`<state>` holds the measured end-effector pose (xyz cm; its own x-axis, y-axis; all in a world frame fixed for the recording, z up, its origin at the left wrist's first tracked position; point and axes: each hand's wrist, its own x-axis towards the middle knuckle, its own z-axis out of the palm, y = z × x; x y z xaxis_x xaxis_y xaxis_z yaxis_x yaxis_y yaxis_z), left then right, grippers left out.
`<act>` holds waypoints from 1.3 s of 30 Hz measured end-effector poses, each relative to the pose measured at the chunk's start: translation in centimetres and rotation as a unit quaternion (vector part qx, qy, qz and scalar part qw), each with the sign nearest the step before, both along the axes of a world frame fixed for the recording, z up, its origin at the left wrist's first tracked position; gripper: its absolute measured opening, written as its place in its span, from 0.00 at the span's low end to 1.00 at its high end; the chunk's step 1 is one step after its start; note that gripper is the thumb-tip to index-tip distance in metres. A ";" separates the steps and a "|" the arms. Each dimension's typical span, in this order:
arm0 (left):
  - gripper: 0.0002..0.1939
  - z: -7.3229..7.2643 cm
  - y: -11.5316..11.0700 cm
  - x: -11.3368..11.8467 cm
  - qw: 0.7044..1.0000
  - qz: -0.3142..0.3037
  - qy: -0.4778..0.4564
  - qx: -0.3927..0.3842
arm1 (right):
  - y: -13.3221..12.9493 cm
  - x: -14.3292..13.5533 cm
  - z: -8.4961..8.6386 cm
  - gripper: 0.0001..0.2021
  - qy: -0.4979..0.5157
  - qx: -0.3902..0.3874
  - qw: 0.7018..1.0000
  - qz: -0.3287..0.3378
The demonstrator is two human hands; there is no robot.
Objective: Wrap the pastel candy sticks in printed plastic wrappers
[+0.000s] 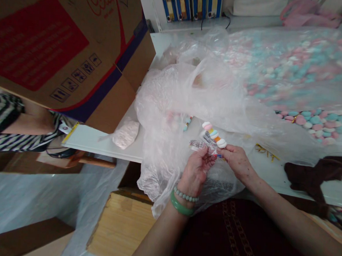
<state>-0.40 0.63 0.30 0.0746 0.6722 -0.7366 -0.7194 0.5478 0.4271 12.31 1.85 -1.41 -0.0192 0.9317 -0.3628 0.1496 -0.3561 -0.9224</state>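
Observation:
In my right hand (238,161), thumb and fingers pinch the lower end of a row of pastel marshmallows (214,134), white, pink, yellow, blue and orange, probably on a stick. My left hand (196,169), with a beaded bracelet and a green bangle on its wrist, grips a small clear wrapper with grey print (198,145). The wrapper lies against the lower end of the marshmallow row; whether the row is partly inside it I cannot tell. Crumpled clear plastic sheeting (161,142) spreads around both hands. Gold twist ties (267,152) lie right of my right hand.
A big clear bag of pink, blue and white candies (306,70) fills the back right. At left stands a large cardboard box (104,82), with a small white bag (126,134) near it. A dark brown cloth (312,175) lies right. Another person's striped clothing (5,108) shows far left.

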 end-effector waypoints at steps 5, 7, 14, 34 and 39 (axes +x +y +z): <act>0.07 -1.3 0.8 -0.8 0.998 0.036 -0.042 -0.009 | -0.4 0.6 0.8 0.17 0.031 0.032 0.998 -0.038; 0.08 -1.8 1.2 -1.4 0.996 0.055 -0.065 -0.008 | -0.8 1.3 1.5 0.17 0.023 0.046 0.998 -0.035; 0.11 -2.9 2.1 -2.9 0.985 0.097 -0.139 0.002 | -4.1 3.5 3.8 0.16 -0.144 0.076 0.986 0.027; 0.12 -1.5 2.5 -2.4 0.984 0.115 -0.136 0.025 | -6.4 4.9 0.9 0.14 -0.527 0.368 0.758 0.109; 0.06 -2.0 2.7 -2.5 0.983 0.130 -0.084 0.102 | -6.8 5.2 0.9 0.15 -0.584 0.419 0.684 0.126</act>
<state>-2.88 3.34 -1.71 -0.0112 0.8170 -0.5766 -0.8934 0.2508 0.3728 17.47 -4.94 -0.46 -0.3700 0.8427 0.3910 0.9180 0.3964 0.0145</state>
